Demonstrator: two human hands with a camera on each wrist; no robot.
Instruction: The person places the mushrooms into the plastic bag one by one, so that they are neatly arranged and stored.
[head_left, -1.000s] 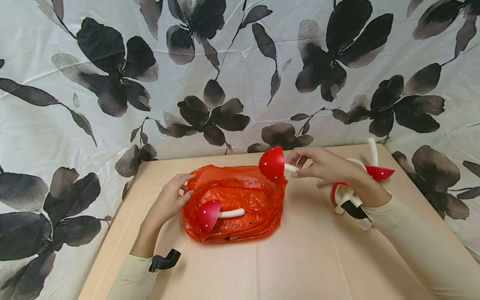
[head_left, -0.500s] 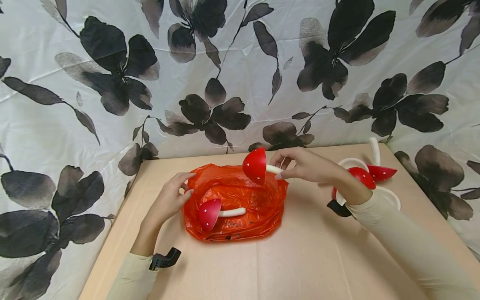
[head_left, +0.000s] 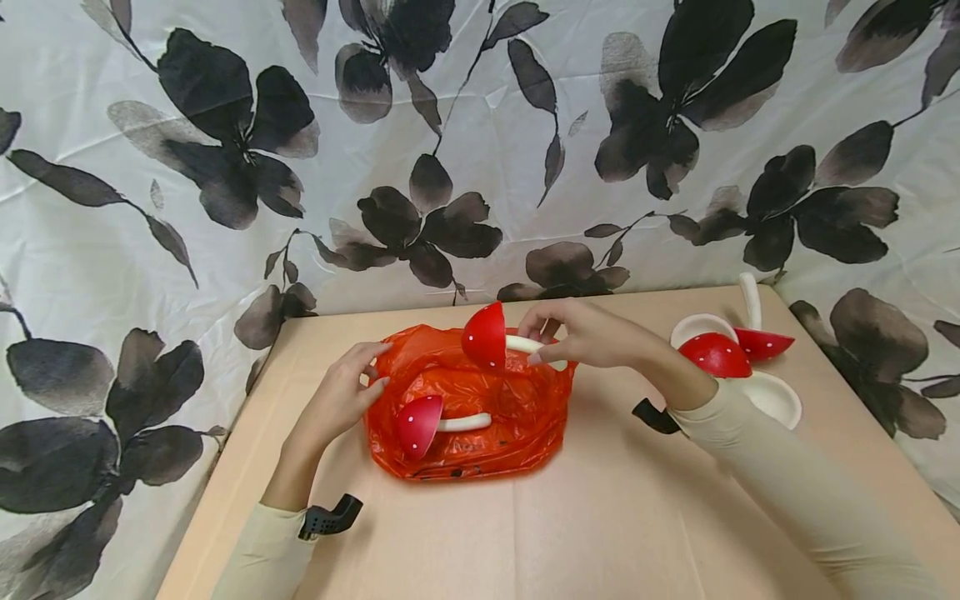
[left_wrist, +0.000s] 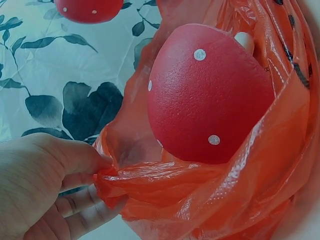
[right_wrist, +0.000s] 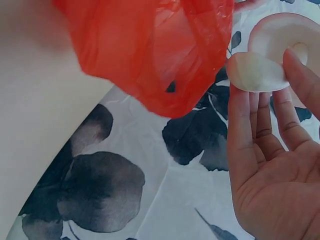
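Observation:
An orange-red plastic bag (head_left: 468,462) stands on the table with its mouth spread wide. My left hand (head_left: 343,389) pinches the bag's left rim between thumb and fingers, as the left wrist view shows. Inside the bag lies one toy mushroom (head_left: 420,427) with a white-dotted red cap, its pale stem pointing right. Above the bag's back right part, my right hand (head_left: 581,335) pinches a second red-capped mushroom (head_left: 484,336) by its white stem, cap facing left. In the right wrist view the stem (right_wrist: 257,74) sits between thumb and fingers.
Several more red-capped mushrooms (head_left: 716,356) lie grouped at the table's right side, one with its stem (head_left: 750,302) pointing up. A pale cap underside (head_left: 776,400) shows beside them. The wooden table (head_left: 585,517) ends at a floral cloth (head_left: 465,150) behind.
My right hand has moved left with its mushroom, from the bag's right edge to over its opening. The left hand keeps its place on the rim.

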